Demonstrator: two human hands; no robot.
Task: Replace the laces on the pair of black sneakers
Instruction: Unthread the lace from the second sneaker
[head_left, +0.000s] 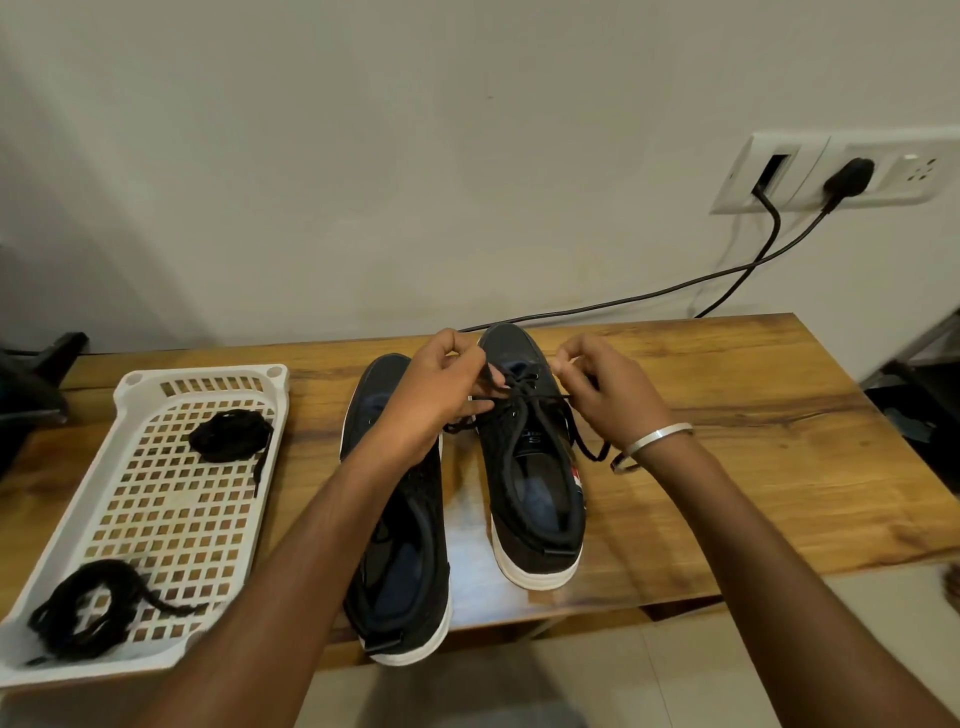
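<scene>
Two black sneakers with white soles stand side by side on the wooden table, toes pointing away from me. The left sneaker (400, 545) shows no lace; my left forearm crosses over it. The right sneaker (530, 467) carries a black lace (524, 397) through its far eyelets, with loose ends trailing to both sides. My left hand (441, 384) pinches the lace over the shoe's left side. My right hand (602, 387), a metal bangle on its wrist, pinches the lace at the shoe's right side.
A white perforated plastic tray (171, 519) lies at the left, holding one bundled black lace (228, 434) at its far end and another bundled lace (88, 613) at its near end. Black cables (727, 270) run from a wall socket (841, 174) behind the table. The table's near edge (779, 582) is close.
</scene>
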